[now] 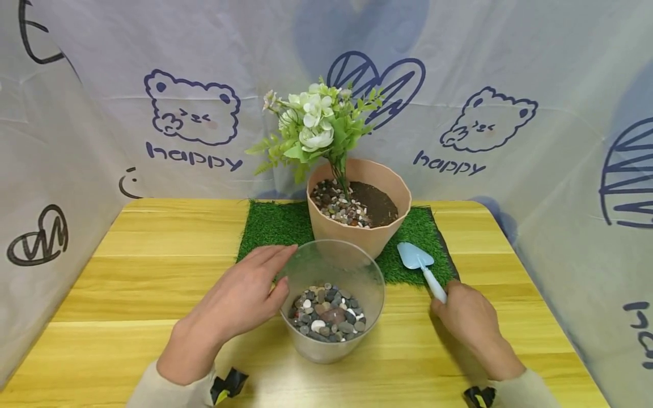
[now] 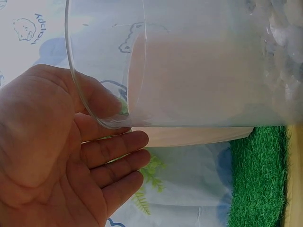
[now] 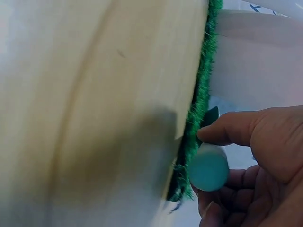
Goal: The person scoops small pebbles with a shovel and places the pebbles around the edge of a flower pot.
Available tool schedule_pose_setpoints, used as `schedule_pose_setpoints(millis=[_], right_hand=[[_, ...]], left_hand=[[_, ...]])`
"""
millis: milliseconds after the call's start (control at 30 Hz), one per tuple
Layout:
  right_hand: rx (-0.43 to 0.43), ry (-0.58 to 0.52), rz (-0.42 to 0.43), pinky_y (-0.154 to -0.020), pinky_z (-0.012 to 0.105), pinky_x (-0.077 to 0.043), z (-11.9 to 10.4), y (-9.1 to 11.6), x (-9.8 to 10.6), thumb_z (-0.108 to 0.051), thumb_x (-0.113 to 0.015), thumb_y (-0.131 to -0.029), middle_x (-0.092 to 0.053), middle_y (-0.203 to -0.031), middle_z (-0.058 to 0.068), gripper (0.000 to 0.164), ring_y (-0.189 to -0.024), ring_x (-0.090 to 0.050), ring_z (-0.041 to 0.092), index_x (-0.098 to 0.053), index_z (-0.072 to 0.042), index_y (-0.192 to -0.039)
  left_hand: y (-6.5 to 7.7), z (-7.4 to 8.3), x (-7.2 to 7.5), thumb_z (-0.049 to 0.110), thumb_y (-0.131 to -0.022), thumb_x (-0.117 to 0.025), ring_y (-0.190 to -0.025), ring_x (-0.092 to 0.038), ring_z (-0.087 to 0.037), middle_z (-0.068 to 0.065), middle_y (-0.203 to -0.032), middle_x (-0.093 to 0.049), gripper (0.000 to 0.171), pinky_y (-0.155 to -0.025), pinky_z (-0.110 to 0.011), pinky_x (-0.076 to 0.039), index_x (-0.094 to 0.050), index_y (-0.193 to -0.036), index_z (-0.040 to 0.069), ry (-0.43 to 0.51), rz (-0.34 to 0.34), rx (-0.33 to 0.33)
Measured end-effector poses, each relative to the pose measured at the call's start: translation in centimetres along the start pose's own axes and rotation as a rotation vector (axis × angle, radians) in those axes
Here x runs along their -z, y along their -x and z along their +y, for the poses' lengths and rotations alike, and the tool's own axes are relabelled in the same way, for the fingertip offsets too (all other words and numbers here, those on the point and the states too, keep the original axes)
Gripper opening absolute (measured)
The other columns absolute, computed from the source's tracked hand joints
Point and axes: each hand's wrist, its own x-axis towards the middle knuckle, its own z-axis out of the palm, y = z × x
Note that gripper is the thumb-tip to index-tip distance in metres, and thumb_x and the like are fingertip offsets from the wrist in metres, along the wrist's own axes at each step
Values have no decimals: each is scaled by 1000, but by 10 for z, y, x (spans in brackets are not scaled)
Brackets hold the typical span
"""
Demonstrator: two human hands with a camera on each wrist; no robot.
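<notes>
A clear plastic bucket (image 1: 329, 351) with smooth pebbles (image 1: 326, 323) in its bottom stands upright on the table. My left hand (image 1: 247, 292) is at its left rim, fingers loosely extended, with the thumb and fingertips right at the edge. In the left wrist view, the thumb shows through the clear wall and the other fingers lie below it. My right hand (image 1: 469, 317) grips the handle of a light blue trowel (image 1: 415, 258), whose blade is over the grass mat. The handle's rounded end shows between thumb and fingers in the right wrist view.
Behind the bucket, a pinkish flower pot (image 1: 352, 235) sits on the green grass mat (image 1: 278, 224). It contains dark soil (image 1: 377, 204), pebbles and upright white flowers (image 1: 316, 122) with leaves. A printed cloth (image 1: 275, 34) hangs behind the wooden table (image 1: 168, 266) and at its sides.
</notes>
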Motion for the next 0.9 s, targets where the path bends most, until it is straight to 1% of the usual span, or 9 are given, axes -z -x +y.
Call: schedule_pose_setpoints(millis=[133, 233, 400, 467, 533, 633, 733, 833, 900], right_hand=[[3, 1, 56, -42, 37, -38, 2, 1, 9, -29, -62, -98, -55, -68, 8, 27, -56, -50, 24, -60, -4, -88], [13, -9, 114, -42, 36, -38, 3, 2, 14, -28, -60, -99, -56, -67, 8, 28, -55, -49, 24, -63, -1, -91], [58, -48, 234, -40, 35, -38, 3, 1, 19, -25, -58, -100, -61, -67, 11, 35, -50, -49, 23, -65, 7, -111], [85, -74, 290, -39, 35, -36, 2, 0, 20, -24, -58, -101, -60, -66, 11, 37, -48, -47, 22, -65, 8, -119], [119, -99, 362, -38, 33, -34, 0, -2, 20, -21, -59, -101, -58, -63, 10, 36, -45, -44, 20, -65, 6, -123], [163, -137, 461, -38, 31, -30, -3, -4, 21, -18, -62, -100, -55, -61, 7, 31, -44, -38, 17, -68, 4, -121], [192, -160, 551, -40, 30, -28, -7, -6, 23, -16, -64, -98, -59, -62, 8, 26, -45, -36, 15, -72, 2, -115], [193, -173, 588, -40, 31, -29, -10, -8, 28, -16, -65, -97, -64, -64, 10, 25, -45, -38, 14, -74, 3, -110], [185, -173, 588, -39, 31, -30, -13, -9, 32, -17, -65, -97, -64, -63, 10, 25, -44, -39, 15, -73, 4, -106]], left_hand=[[0, 0, 0, 22, -104, -57, -144, -51, -33, -16, -155, -56, 57, -123, -51, -43, -49, -156, 2, 3, -4, 4], [-1, 1, 0, 22, -104, -57, -145, -51, -33, -16, -155, -55, 57, -123, -51, -43, -49, -157, 3, 7, -9, 10], [-1, 2, 0, 21, -103, -58, -145, -51, -33, -16, -155, -56, 57, -123, -51, -43, -49, -157, 3, 13, -12, 21], [-1, 2, 0, 21, -103, -59, -144, -52, -33, -16, -155, -56, 58, -123, -52, -43, -49, -157, 3, 15, -11, 24], [-1, 2, 0, 21, -103, -59, -144, -52, -33, -16, -154, -56, 58, -122, -52, -43, -49, -157, 4, 17, -11, 27], [-1, 2, 0, 21, -103, -60, -144, -52, -33, -15, -154, -57, 58, -122, -51, -44, -49, -157, 4, 21, -11, 30], [-1, 2, 0, 21, -103, -59, -144, -52, -33, -15, -154, -57, 58, -122, -52, -44, -48, -157, 5, 25, -14, 36], [-1, 2, -1, 21, -104, -59, -144, -52, -33, -15, -155, -56, 58, -122, -52, -43, -48, -158, 5, 29, -19, 40], [0, 2, -1, 21, -104, -58, -144, -52, -34, -15, -155, -56, 58, -123, -52, -43, -48, -158, 5, 30, -21, 42]])
